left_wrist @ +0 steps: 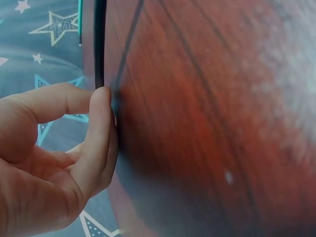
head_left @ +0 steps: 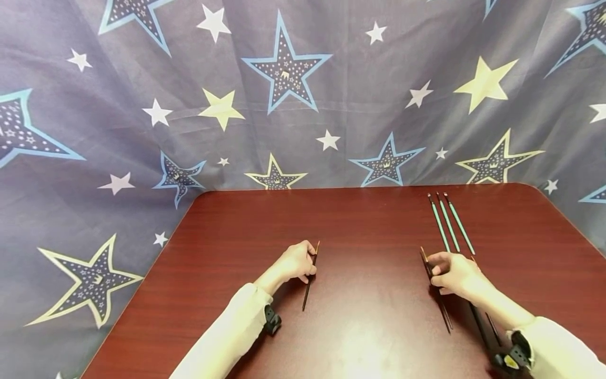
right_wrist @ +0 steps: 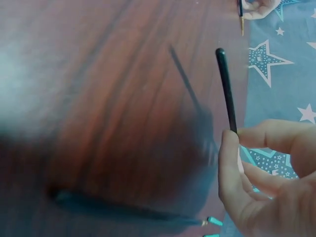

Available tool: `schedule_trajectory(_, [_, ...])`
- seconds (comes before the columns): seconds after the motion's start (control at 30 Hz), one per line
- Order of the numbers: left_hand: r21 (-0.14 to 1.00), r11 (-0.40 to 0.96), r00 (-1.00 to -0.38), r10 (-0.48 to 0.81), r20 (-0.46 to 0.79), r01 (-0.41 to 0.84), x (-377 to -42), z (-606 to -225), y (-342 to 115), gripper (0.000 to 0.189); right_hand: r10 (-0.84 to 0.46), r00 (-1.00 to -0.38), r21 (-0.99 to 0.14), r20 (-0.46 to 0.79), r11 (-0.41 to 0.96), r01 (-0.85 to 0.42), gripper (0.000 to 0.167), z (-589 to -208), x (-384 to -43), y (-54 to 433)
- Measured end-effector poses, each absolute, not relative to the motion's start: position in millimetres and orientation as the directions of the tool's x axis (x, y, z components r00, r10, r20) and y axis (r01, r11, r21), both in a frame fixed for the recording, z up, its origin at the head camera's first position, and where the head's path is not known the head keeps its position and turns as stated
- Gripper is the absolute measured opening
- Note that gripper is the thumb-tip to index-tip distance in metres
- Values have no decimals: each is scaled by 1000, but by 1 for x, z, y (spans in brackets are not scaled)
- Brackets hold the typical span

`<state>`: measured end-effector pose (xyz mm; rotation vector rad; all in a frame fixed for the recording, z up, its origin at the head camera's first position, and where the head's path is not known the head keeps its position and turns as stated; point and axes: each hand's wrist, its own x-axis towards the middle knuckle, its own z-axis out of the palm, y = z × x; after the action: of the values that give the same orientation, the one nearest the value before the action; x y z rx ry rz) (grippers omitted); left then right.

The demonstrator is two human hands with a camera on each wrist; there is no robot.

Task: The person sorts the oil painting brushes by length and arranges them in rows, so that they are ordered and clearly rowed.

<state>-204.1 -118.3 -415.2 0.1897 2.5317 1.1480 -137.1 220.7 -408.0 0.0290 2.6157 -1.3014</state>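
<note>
My left hand pinches a thin dark-handled paintbrush left of the table's middle, its gold and brown tip pointing away from me. In the left wrist view, thumb and fingertips meet on the black handle. On the right, my right hand pinches another dark paintbrush, tip also pointing away. Its rounded black handle end stands out above the fingertips in the right wrist view, with a shadow on the wood beside it. Another dark paintbrush lies on the table by the right hand, blurred and partly hidden by the forearm in the head view.
Three mint-green paintbrushes lie side by side at the back right of the reddish-brown table. Behind the table hangs a grey cloth printed with stars. Dark wrist cameras sit at both cream sleeves.
</note>
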Motion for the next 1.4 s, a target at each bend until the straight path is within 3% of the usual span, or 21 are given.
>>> schedule_trajectory(0.27, [790, 609, -936, 234, -264, -71, -200, -418, -110, 36, -73, -976, -740, -203, 664, 104, 46, -411, -128, 235])
schedule_trajectory(0.5, [869, 483, -932, 256, -258, -108, -190, -420, -90, 38, -57, -987, -693, -148, 719, 62, 45, -416, -127, 237])
schedule_trajectory(0.87, [925, 364, -926, 303, -227, -108, -167, -422, -24, 38, -14, -990, -668, -143, 739, 86, 46, -415, -125, 242])
schedule_trajectory(1.4, [945, 266, -937, 238, -256, -190, -143, -425, 63, 37, -16, -984, -687, -178, 718, 112, 44, -413, -122, 242])
